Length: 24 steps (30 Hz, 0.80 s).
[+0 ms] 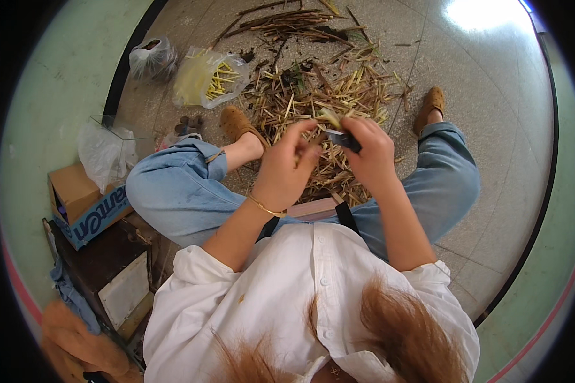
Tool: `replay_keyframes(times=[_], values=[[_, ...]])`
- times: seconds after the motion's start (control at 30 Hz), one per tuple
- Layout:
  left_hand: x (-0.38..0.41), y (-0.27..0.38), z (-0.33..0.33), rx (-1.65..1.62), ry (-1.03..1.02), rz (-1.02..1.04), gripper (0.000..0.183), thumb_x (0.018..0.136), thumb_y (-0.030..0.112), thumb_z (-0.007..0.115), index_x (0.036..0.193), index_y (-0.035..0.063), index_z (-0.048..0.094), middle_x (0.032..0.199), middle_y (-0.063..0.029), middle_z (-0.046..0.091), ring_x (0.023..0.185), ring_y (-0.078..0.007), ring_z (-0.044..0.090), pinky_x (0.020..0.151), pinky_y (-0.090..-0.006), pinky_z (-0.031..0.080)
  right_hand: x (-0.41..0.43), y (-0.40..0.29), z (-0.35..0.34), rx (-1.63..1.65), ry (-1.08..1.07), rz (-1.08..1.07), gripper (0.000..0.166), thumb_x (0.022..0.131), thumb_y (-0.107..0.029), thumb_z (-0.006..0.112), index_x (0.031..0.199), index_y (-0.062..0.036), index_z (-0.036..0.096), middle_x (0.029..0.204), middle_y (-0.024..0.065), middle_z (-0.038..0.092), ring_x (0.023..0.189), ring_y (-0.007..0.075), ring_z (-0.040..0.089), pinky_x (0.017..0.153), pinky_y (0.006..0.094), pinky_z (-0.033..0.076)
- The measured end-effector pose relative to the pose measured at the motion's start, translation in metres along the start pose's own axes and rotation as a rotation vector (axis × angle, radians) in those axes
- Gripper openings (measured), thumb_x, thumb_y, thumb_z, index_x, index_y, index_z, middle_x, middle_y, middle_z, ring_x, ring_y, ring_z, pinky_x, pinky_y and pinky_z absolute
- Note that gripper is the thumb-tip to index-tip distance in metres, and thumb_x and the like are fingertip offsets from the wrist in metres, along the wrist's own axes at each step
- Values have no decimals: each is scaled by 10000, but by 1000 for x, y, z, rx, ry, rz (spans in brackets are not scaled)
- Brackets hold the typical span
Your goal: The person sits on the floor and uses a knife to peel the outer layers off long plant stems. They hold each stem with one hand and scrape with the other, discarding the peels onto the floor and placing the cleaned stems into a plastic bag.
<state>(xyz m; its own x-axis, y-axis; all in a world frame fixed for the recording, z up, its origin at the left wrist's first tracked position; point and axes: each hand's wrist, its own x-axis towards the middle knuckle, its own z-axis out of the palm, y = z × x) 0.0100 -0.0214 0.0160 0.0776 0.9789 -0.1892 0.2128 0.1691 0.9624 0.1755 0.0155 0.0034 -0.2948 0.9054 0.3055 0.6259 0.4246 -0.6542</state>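
My right hand [371,146] is closed around a small black-handled blade tool [346,139], whose metal part points left. A pale yellow-green piece [331,117], blurred, shows at the right fingertips. Opposite it is my left hand [290,165], thumb and fingers curled, with a gold bracelet at the wrist. Something brownish shows between its fingertips and the blade, but blur hides whether the fingers grip it. Below both hands, a heap of cut stalk pieces and peelings [311,100] is spread over the speckled floor between my feet.
Long brown stalks [287,21] lie beyond the heap. At the left are a plastic bag of yellow-green cut stalks [213,79], another tied bag [153,60], a clear bag [106,153], a cardboard box [88,206] and a dark wooden cabinet [100,258]. A pinkish wooden seat edge [311,209] shows beneath me.
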Motion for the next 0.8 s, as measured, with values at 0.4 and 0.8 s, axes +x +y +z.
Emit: replay_keyframes(times=[0.4,0.8], values=[[17,-10,5,-297,-75,99,227,910,232,467,943,23,551,853,-36,564,792,-104,535,753,-231,428,-23,0,8,1388,-318,615,91,781,-97,526,785,-9,548,653,43,533,572,118,492,552,251,400],[-6,6,6,249,149,278,181,771,105,587,915,-4,578,763,-144,580,687,-304,569,621,-356,452,-16,-21,18,1359,20,791,110,735,-34,587,841,-8,570,719,38,580,588,97,510,499,228,402]])
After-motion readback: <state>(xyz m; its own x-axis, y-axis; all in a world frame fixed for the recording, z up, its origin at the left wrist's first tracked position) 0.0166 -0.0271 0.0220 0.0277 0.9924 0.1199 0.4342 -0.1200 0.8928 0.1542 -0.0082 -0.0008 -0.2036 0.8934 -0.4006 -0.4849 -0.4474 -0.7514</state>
